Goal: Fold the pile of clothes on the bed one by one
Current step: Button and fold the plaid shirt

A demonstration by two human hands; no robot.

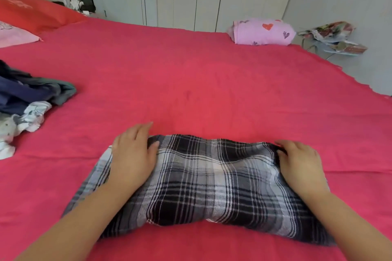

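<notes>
Red bed cover runs from the near edge to the far wall and carries everything. On its near middle lies the plaid garment, folded into a wide band with its long side left to right. It looks puffed in the middle, and a paler layer sticks out at the near left. The pile of clothes sits unfolded at the left edge, well apart from it. A pink folded cloth rests at the far right corner.

The hands are apart, one on each end of the band. The left hand lies flat with straight fingers on the left end. The right hand has its fingers bent over the far right corner; whether they pinch the cloth or only press it cannot be told.

The likely trouble is a crooked fold. With the layers already uneven at the left, bringing one end over could skew the edges. Trapped air in the middle may spring the band open once the hands lift.
</notes>
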